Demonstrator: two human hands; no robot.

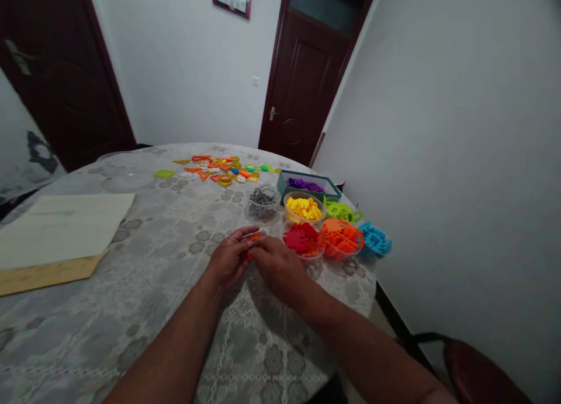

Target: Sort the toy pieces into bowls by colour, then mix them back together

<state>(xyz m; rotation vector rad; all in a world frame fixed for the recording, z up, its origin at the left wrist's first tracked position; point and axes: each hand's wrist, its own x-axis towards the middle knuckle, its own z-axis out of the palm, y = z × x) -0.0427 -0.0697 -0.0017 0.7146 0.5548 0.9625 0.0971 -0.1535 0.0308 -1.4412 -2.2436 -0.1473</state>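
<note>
Small orange-red plastic pieces [254, 237] are held between my two hands above the table, mostly hidden by the fingers. My left hand [230, 256] wraps round them from the left, palm turned up. With bent fingertips my right hand [278, 266] pinches them from the right. Just right of my hands is a clear bowl of red pieces [302, 238]. Beside it stands a bowl of orange pieces [342, 237]. Yellow pieces [303, 209] fill a bowl behind the red one, and small grey pieces [263, 196] lie in another bowl to its left.
A green box [284, 189] holds purple pieces, with lime pieces [342, 211] and blue pieces [374, 240] to the right. Mixed flat shapes [223, 169] lie scattered at the back. Paper sheets [65, 223] rest at left on the patterned tablecloth [153, 310]. A red chair [477, 372] stands lower right.
</note>
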